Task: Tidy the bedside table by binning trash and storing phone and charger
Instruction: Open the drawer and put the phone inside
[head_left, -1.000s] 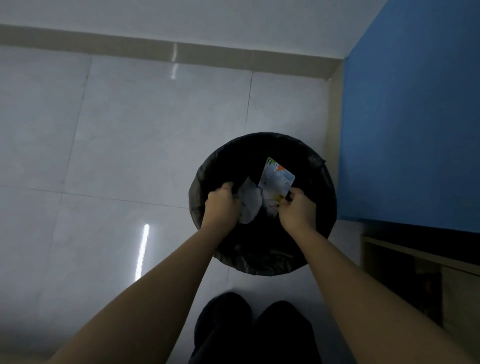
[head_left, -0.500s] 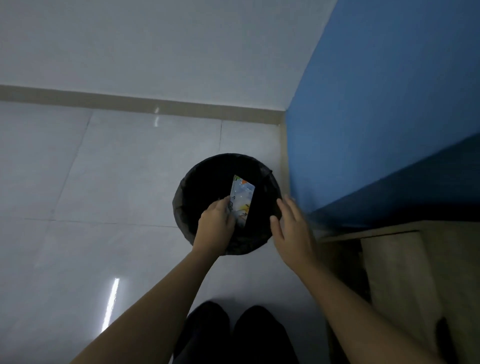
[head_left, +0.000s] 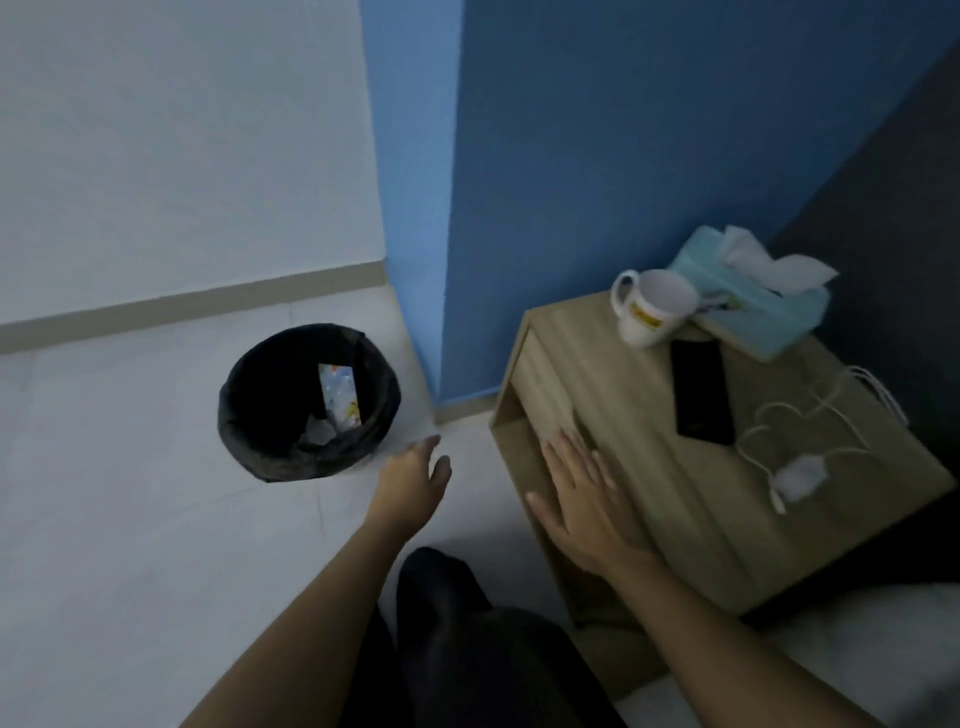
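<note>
My left hand (head_left: 415, 483) hangs slack and empty, lower centre. My right hand (head_left: 582, 493) is spread flat, holding nothing, at the bedside table's (head_left: 639, 457) near edge. I'd scoop the charger (head_left: 797, 475), cable and all, mid-right. Then I'd pinch the phone (head_left: 701, 395) just above by its long edges. The bin (head_left: 249, 415), centre left, holds the trash (head_left: 340, 397).

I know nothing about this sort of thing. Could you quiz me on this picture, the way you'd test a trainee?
1. True or false: the phone lies in the bin.
2. What stands beside the tissue box? A) mug B) bottle C) lamp
3. Fill in: the ___ hand is spread over the table.

Key
1. False: it lies on the table, next to the charger.
2. A.
3. Right: the right hand is at the table's front edge, and the left hand is over the floor near the bin.
</note>
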